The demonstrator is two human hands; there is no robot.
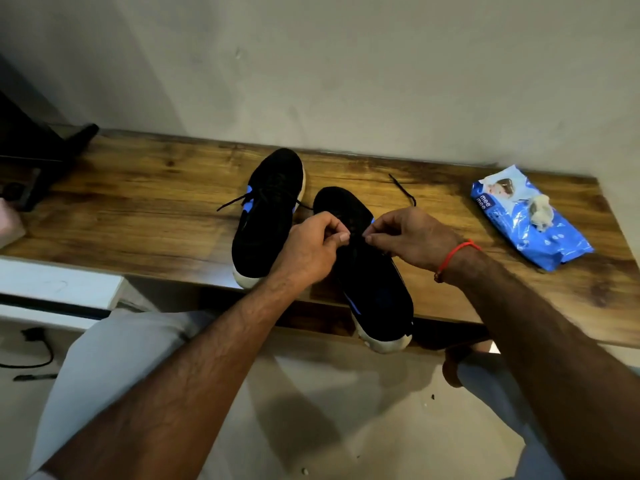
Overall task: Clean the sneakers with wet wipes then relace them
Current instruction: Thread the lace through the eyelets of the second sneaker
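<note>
At the far left a dark object (41,157) stands on the end of the wooden counter (145,216), and it is too dark to say what it is. On the floor (346,410) below that end lie a black cable (38,348) and a pen (34,377).

Near the middle of the counter lies the left sneaker (266,216), black with blue marks and a white sole, its heel at the near edge. It is laced in part, and loose lace ends come out on both sides. Just beside it, to the right, lies the right sneaker (367,271), set at a slant, with its heel hanging over the near edge of the counter.

Both hands are over the middle of the right sneaker. The left hand (308,247) has its fingers curled, and thumb and forefinger pinch the black lace (401,190) at the eyelets. The right hand (412,240) pinches the same lace from the other side, fingers bent; a red thread (457,252) goes round its wrist. One free end of the lace lies on the counter behind the right hand.

Further right, well apart from the sneakers, lies a blue wipes pack (530,220), with a crumpled used wipe (540,211) on top of it.
</note>
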